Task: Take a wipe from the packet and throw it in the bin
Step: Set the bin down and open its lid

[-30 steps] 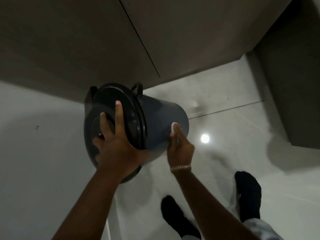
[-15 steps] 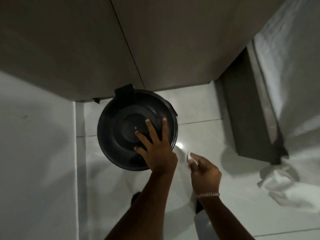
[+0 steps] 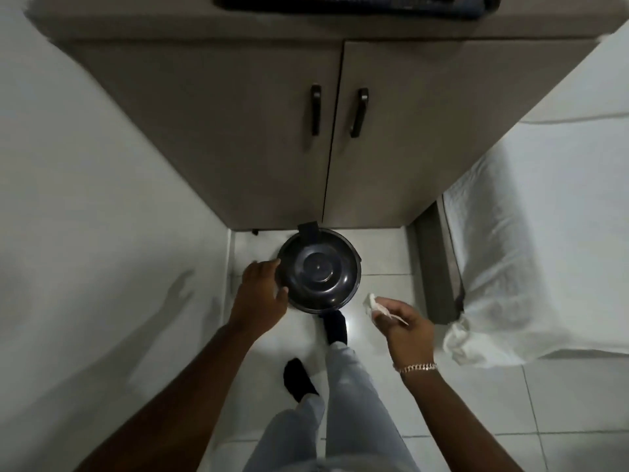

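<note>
One small crumpled white wipe (image 3: pixel 371 303) sits pinched in the fingers (image 3: pixel 384 318) of the right hand (image 3: pixel 405 330), a short way right of the round black plastic bin (image 3: pixel 319 270). It is scrunched rather than flat; its long axis runs from lower right to upper left, with the loose end poking up and left beyond the fingertips. The bin stands upright on the pale tiled floor (image 3: pixel 384 253), lid shut, just before the grey two-door cabinet (image 3: pixel 258 131). Half a second ago the left hand (image 3: pixel 260 296) lay spread on the lid; now it has slid to the bin's left rim, fingers loosely curled and part-open, holding nothing, thumb near the edge. The view has also pulled back and up, so the bin looks smaller. One black-socked foot (image 3: pixel 335 327) is at the bin's near side. A white-sheeted bed (image 3: pixel 544 233) lies to the right.
</note>
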